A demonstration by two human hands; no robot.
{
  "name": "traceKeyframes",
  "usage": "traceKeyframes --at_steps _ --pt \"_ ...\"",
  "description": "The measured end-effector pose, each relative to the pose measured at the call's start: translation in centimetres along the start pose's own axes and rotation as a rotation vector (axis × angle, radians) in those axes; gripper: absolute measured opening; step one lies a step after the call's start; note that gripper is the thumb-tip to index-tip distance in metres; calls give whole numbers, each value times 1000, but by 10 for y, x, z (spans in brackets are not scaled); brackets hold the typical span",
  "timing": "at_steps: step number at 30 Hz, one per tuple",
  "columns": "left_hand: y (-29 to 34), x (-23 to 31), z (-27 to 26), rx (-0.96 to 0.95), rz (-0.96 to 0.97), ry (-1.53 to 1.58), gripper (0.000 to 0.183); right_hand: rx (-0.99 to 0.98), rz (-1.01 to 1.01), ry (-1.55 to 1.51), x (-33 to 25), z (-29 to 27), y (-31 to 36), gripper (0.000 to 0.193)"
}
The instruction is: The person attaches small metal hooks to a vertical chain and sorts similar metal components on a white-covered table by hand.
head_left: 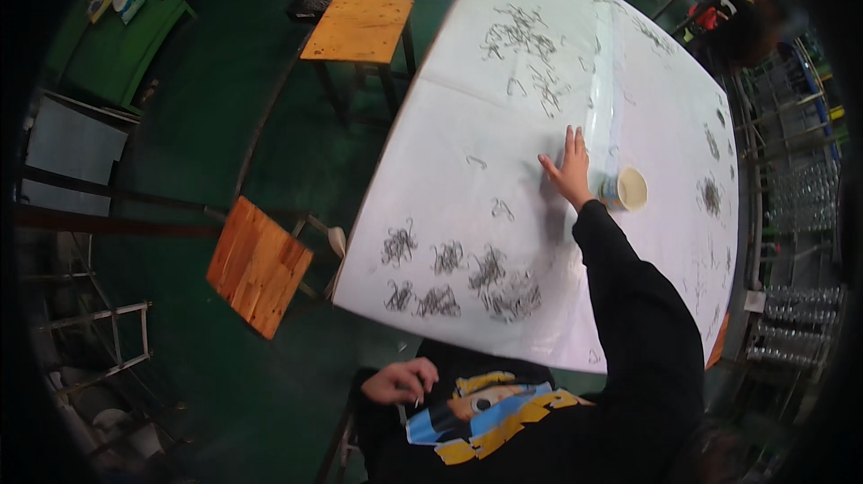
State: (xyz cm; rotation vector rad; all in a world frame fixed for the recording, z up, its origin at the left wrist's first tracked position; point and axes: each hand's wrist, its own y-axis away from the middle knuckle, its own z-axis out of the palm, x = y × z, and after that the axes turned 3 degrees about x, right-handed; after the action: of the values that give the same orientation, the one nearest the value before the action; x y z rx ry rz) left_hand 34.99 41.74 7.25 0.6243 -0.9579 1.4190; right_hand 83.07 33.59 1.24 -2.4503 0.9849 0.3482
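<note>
The person's two hands are well apart. The right hand [572,171] reaches out over the wide table with a glossy white covering [422,160], its fingers spread, pointing to the far side; whether it touches the surface cannot be told. Just to its right and a little nearer stands a pale round cup with an open top [632,189], partly hidden by the black sleeve [629,277]. The left hand [402,382] is off the near edge of the table, by the person's lap, its fingers loosely curled; whether they grip something small cannot be told.

Thin, dark, curved wire-like pieces lie on the table. Several tangled clusters [438,301] sit at the near left, a broad scatter [523,35] spreads on the far side beyond the right hand, and smaller groups [710,195] lie along the right side. A single curved piece [477,161] lies to the left of the right hand.

Left of the table are a square stool with an orange-brown wooden top [358,28], farther off, and a striped wooden seat [259,266], nearer, on a dark green floor [225,376].
</note>
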Motion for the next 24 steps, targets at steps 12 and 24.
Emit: traceKeyframes --at_steps 12,24 --pt "39 79 -32 649 325 -149 16 126 436 272 13 101 -194 112" --pt "23 90 -75 877 209 -167 17 88 49 71 21 166 -345 81"
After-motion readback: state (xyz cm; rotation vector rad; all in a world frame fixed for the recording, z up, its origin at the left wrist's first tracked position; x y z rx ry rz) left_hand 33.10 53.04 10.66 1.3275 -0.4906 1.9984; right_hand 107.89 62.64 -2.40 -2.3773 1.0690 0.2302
